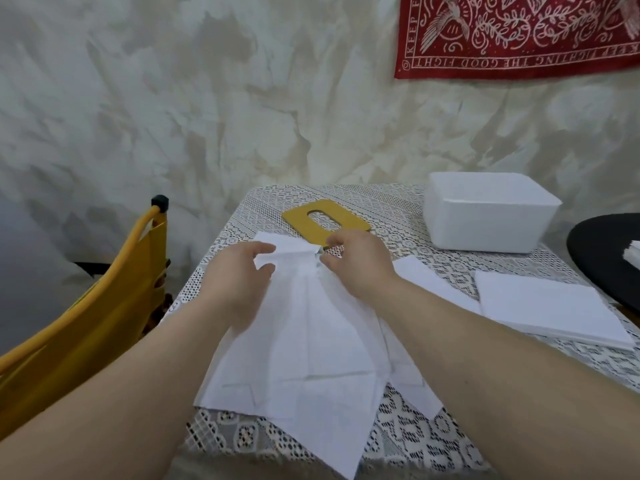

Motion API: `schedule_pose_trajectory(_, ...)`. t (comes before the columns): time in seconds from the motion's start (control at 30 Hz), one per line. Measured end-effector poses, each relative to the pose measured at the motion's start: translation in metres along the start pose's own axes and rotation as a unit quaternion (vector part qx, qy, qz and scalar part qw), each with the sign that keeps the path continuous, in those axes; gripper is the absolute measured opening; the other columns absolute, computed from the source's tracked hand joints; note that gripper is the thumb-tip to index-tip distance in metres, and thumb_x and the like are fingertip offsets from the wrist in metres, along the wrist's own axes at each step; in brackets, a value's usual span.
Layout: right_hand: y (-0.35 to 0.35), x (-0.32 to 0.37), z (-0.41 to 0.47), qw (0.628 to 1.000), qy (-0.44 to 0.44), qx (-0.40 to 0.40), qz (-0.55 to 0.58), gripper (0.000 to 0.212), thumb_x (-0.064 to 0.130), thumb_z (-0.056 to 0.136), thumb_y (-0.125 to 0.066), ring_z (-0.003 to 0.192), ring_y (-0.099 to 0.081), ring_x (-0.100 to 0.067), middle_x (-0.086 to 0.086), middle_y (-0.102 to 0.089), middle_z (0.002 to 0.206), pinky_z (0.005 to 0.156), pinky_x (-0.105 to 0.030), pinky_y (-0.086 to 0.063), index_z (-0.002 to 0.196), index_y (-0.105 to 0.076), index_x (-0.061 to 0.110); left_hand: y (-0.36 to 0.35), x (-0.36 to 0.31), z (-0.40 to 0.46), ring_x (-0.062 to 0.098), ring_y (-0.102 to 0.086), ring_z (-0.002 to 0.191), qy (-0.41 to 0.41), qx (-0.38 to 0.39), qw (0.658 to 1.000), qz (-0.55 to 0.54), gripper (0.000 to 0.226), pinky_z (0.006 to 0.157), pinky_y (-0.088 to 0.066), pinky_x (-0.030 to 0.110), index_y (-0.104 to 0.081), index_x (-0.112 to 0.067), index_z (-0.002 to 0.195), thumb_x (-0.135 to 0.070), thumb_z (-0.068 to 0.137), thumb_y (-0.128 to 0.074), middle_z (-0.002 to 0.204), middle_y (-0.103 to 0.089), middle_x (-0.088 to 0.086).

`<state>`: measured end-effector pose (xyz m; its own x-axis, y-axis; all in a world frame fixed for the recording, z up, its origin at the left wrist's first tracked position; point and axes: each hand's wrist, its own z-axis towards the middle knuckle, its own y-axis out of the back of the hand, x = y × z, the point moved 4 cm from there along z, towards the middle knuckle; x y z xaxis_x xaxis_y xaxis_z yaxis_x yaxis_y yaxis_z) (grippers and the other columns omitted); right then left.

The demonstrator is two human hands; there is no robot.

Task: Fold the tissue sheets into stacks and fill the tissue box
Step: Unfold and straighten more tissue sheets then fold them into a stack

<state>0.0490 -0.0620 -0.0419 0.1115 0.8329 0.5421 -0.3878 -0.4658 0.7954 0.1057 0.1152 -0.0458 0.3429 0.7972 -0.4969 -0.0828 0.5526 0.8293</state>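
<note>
Tissue sheet lengthwise, away from viewer

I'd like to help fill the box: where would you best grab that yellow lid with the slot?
Probably by the yellow lid's far left corner, coming from the left. It lies flat on the lace tablecloth, and its near end is hidden behind the right hand and the tissue sheet. The oval slot could also take a fingertip.

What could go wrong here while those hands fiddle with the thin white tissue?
The right hand pinches the far edge of the tissue sheet while the left hand holds it nearby; pulling apart might tear it. The sheet's near corner overhangs the table, so it may slide off. A sleeve-free forearm could nudge the folded stack.
</note>
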Motion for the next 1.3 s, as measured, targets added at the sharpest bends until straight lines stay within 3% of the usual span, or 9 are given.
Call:
schedule_pose_trajectory(0.17,-0.024,0.008,0.032,0.999,0.029,0.027,-0.035,0.030,0.030,0.088,-0.062,0.105,-0.057,-0.022,-0.002,-0.054,0.125,0.087,-0.031,-0.045,0.117,-0.063,0.022,-0.004,0.000,0.029,0.020,-0.057,0.110,-0.024,0.007,0.999,0.022,0.034,0.092,-0.041,0.028,-0.059,-0.032,0.123,-0.025,0.090,-0.059,0.126,-0.058,-0.004)
schedule_pose_trajectory(0.3,-0.024,0.010,0.039,0.998,0.040,0.037,-0.021,0.015,0.019,0.089,-0.057,0.091,-0.063,-0.022,0.000,-0.068,0.101,0.078,-0.034,-0.051,0.094,-0.071,0.019,-0.009,-0.001,0.038,0.016,-0.052,0.119,-0.045,0.014,0.999,0.022,0.034,0.099,-0.040,0.031,-0.061,-0.032,0.122,-0.025,0.089,-0.060,0.129,-0.058,-0.006)
schedule_pose_trajectory(0.5,0.039,0.005,0.017,0.995,0.044,-0.044,0.080,0.010,0.017,0.088,-0.061,0.077,-0.060,-0.013,0.009,-0.064,0.077,0.074,-0.026,-0.046,0.088,-0.072,0.017,0.010,-0.021,0.030,0.014,-0.047,0.123,-0.086,0.006,0.996,0.018,0.035,0.097,-0.038,0.028,-0.059,-0.030,0.125,-0.025,0.091,-0.058,0.128,-0.059,-0.011)
schedule_pose_trajectory(0.63,0.061,0.003,-0.010,0.997,0.041,-0.029,0.059,0.009,0.023,0.088,-0.063,0.082,-0.058,-0.013,0.013,-0.060,0.081,0.074,-0.025,-0.044,0.094,-0.069,0.021,0.024,-0.047,0.013,0.013,-0.047,0.123,-0.106,0.005,0.994,0.031,0.035,0.094,-0.039,0.027,-0.058,-0.031,0.126,-0.024,0.092,-0.056,0.131,-0.056,-0.008)
schedule_pose_trajectory(0.7,0.054,0.004,-0.021,0.998,0.039,0.000,0.042,0.020,0.029,0.086,-0.066,0.085,-0.056,-0.012,0.012,-0.058,0.086,0.077,-0.025,-0.043,0.104,-0.067,0.023,0.024,-0.052,0.002,0.014,-0.049,0.122,-0.109,-0.002,0.994,0.022,0.034,0.096,-0.040,0.028,-0.059,-0.030,0.125,-0.024,0.091,-0.057,0.130,-0.057,-0.009)
schedule_pose_trajectory(0.83,0.020,0.002,-0.022,0.999,0.037,0.036,0.016,0.031,0.034,0.086,-0.066,0.101,-0.059,-0.016,0.006,-0.064,0.114,0.084,-0.027,-0.043,0.115,-0.064,0.023,0.008,-0.039,-0.009,0.015,-0.052,0.119,-0.098,0.015,0.995,0.018,0.033,0.096,-0.040,0.028,-0.062,-0.028,0.122,-0.024,0.089,-0.059,0.127,-0.060,-0.009)
schedule_pose_trajectory(1.0,-0.011,-0.002,0.004,0.999,0.030,0.030,-0.007,0.039,0.037,0.087,-0.063,0.110,-0.054,-0.017,0.003,-0.056,0.126,0.087,-0.028,-0.039,0.122,-0.058,0.023,-0.009,-0.017,0.010,0.016,-0.051,0.119,-0.074,0.024,0.996,0.038,0.035,0.096,-0.040,0.029,-0.060,-0.031,0.124,-0.028,0.089,-0.059,0.127,-0.060,-0.009)
schedule_pose_trajectory(1.17,-0.032,-0.001,0.030,0.997,0.044,0.025,-0.054,0.033,0.036,0.088,-0.060,0.118,-0.046,-0.021,0.001,-0.055,0.123,0.091,-0.031,-0.037,0.118,-0.061,0.024,-0.020,-0.005,0.038,0.015,-0.051,0.118,-0.078,0.016,0.997,0.017,0.033,0.096,-0.040,0.028,-0.062,-0.033,0.119,-0.028,0.086,-0.062,0.126,-0.060,-0.007)
schedule_pose_trajectory(1.3,-0.025,0.006,0.036,0.997,0.072,-0.003,-0.012,0.013,0.022,0.091,-0.058,0.094,-0.056,-0.019,0.001,-0.064,0.101,0.080,-0.032,-0.044,0.094,-0.070,0.020,-0.025,0.004,0.048,0.008,-0.045,0.120,-0.089,0.016,0.996,0.003,0.033,0.096,-0.032,0.020,-0.063,-0.035,0.116,-0.029,0.084,-0.062,0.125,-0.058,-0.010)
